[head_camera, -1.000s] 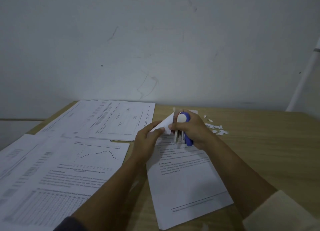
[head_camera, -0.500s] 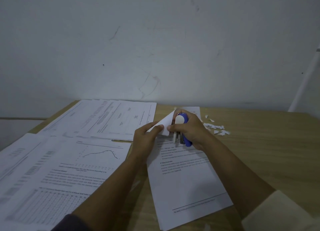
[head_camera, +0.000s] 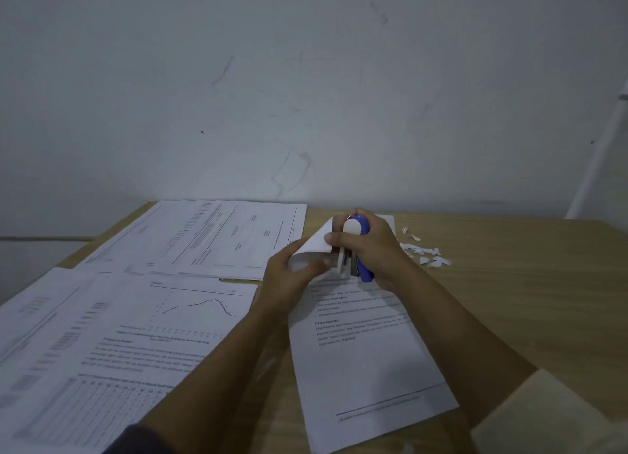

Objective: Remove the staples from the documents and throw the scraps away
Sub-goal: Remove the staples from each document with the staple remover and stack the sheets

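A printed document [head_camera: 367, 362] lies on the wooden table [head_camera: 516, 304] in front of me, its top left corner folded up and back. My left hand [head_camera: 289, 283] pinches that folded corner. My right hand [head_camera: 370, 249] grips a blue and white stapler [head_camera: 358, 249], held upright with its metal end against the folded corner. The staple itself is hidden between my hands. A small heap of torn white paper scraps [head_camera: 424, 251] lies on the table just right of my right hand.
Loose printed pages with a graph and tables [head_camera: 112, 338] cover the table's left side. More sheets [head_camera: 210, 236] lie at the back left by the grey wall. A white post [head_camera: 598, 168] stands at the far right.
My hands stay at the folded corner. The left hand has curled the corner a little further over, and the stapler has shifted slightly against it.
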